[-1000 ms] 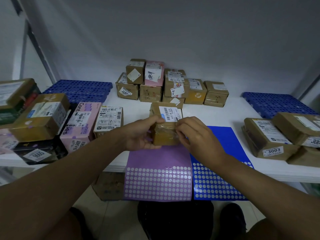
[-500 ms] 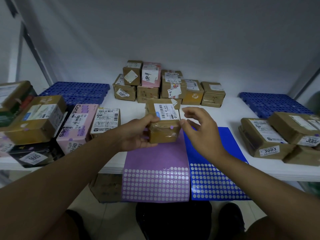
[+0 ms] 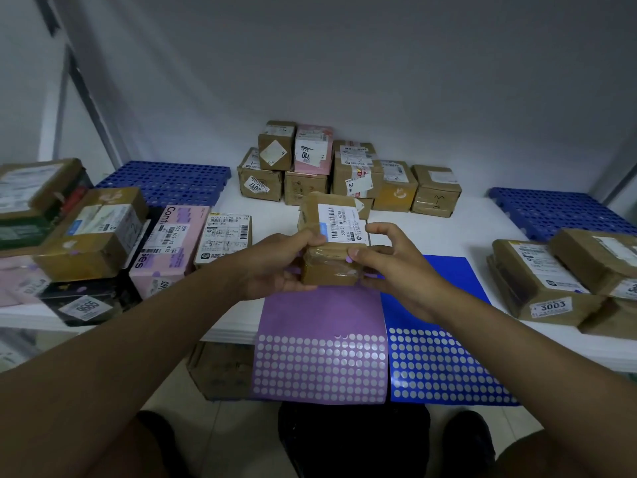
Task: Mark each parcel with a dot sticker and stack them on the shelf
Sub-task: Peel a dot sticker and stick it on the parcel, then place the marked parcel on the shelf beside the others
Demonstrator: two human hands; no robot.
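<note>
Small brown parcel (image 3: 331,248) held above shelf (image 3: 448,232).
Gripped by left hand (image 3: 275,267), fingers curled; pinched by right hand (image 3: 396,270); purple dot sticker (image 3: 349,259) at right thumb tip.

Brown cardboard parcel (image 3: 331,257) wrapped in glossy clear tape, with white paper label; glossy purple sticker sheet (image 3: 320,346) and blue sticker sheet (image 3: 444,360); smooth white shelf (image 3: 448,236); perforated blue plastic mats (image 3: 165,181).

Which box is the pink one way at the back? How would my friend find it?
Look at the white shelf and find the pile of parcels against the back wall. The pink box sits on the pile's top row, beside a small brown box. It is the only pink one there.
</note>
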